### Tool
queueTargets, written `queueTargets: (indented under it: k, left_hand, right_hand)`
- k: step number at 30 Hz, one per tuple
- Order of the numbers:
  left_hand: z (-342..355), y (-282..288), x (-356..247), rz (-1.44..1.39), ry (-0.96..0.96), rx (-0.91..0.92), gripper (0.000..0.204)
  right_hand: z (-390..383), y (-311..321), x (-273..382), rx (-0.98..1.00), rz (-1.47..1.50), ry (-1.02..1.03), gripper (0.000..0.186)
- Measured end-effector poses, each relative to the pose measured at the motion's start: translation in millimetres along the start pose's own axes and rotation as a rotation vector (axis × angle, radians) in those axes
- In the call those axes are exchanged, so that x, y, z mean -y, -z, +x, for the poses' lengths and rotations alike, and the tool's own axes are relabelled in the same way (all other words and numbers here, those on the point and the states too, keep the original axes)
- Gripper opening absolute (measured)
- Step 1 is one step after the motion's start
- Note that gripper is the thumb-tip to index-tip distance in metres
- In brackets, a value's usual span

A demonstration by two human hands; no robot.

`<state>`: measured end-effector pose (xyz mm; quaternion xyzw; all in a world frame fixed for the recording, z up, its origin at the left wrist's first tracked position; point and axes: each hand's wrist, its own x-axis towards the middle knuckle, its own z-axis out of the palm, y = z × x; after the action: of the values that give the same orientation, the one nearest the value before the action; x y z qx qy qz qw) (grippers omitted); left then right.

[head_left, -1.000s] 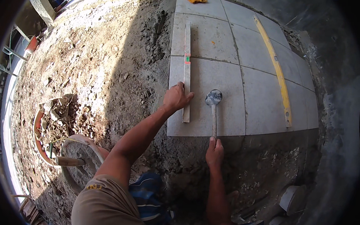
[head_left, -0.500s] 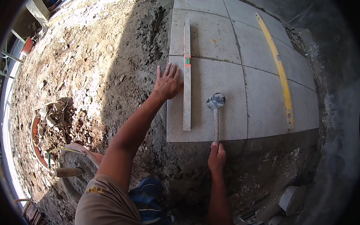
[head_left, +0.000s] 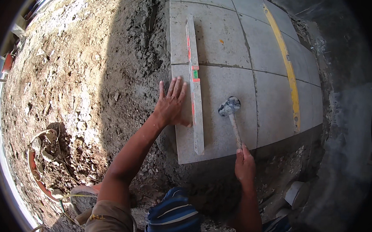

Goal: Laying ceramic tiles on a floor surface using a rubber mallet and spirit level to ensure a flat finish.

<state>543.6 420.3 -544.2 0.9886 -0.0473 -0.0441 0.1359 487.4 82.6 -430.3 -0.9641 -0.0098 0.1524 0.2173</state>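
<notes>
The right grip (head_left: 245, 165) holds a mallet (head_left: 229, 106) over tiles (head_left: 227, 84).

Left sleeve (head_left: 111, 222): brownish, short, loose, with soft creases
Sleeve marking (head_left: 97, 217): small, yellow, on the outer side
Left knee cloth (head_left: 174, 219): blue with darker bands and thin whitish stripes, rounded
Right leg cloth (head_left: 278, 230): dark blue, pale-striped, shadowed
Left hand (head_left: 169, 107): bare
Right hand (head_left: 245, 165): bare
</notes>
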Motion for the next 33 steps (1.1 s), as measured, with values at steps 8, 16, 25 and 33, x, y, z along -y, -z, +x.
queueTargets:
  k: [8,16,25,33]
  left_hand:
    - [0,7,3,-0.055,-0.012,-0.039,0.157]
    - [7,16,-8,-0.087,0.024,0.052,0.152]
    - [8,17,-11,-0.078,0.036,0.069,0.152]
    - [3,16,-5,-0.049,0.027,0.051,0.155]
  right_hand:
    - [-5,-1,-2,0.115,0.172,-0.177,0.042]
    - [6,-43,-28,0.125,0.308,-0.217,0.029]
    - [7,-62,-58,0.057,0.368,-0.094,0.03]
    - [-39,-55,-55,-0.197,0.775,0.019,0.03]
